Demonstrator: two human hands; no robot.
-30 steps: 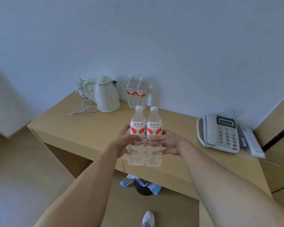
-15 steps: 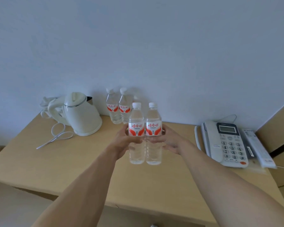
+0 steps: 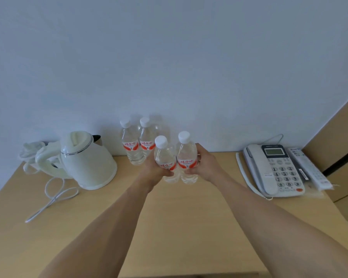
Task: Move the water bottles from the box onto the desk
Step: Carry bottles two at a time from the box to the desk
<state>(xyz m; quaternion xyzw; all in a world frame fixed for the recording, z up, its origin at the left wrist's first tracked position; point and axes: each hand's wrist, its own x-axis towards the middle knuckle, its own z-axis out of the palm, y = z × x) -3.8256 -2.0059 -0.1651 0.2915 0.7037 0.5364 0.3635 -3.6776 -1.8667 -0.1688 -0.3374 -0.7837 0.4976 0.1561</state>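
Pale blue-grey wall (image 3: 169,57) filled the background beyond both hands, and beneath them ran the light wooden desk (image 3: 179,227), its bare stretch reaching back toward the person. Left of the left hand stood a cream electric kettle (image 3: 84,161) with its white cord (image 3: 52,195) looped on the wood; right of the right hand lay a white corded telephone (image 3: 273,171) and, past it, a white remote control (image 3: 309,169).

Just beyond the left hand, against the wall, two clear plastic water bottles with red-and-white labels (image 3: 137,143) stood upright and touching, already delivered.

The left hand (image 3: 157,171) curled round one more clear bottle with a white cap (image 3: 165,157), and the right hand (image 3: 205,163) curled round its twin (image 3: 186,155). The two held bottles were pressed side by side between the hands, long axes near vertical, caps tipped slightly away from the person. Whether their bases touched the desk could not be told; they appeared just above it or at it.

The coming move seemingly turned on this: the free patch of desk lay directly below the bottles and in front of the standing pair, so a short straight lowering along the bottles' own axes would seat them. The left hand was nearer the standing pair and would need care not to knock it. No box was in view.
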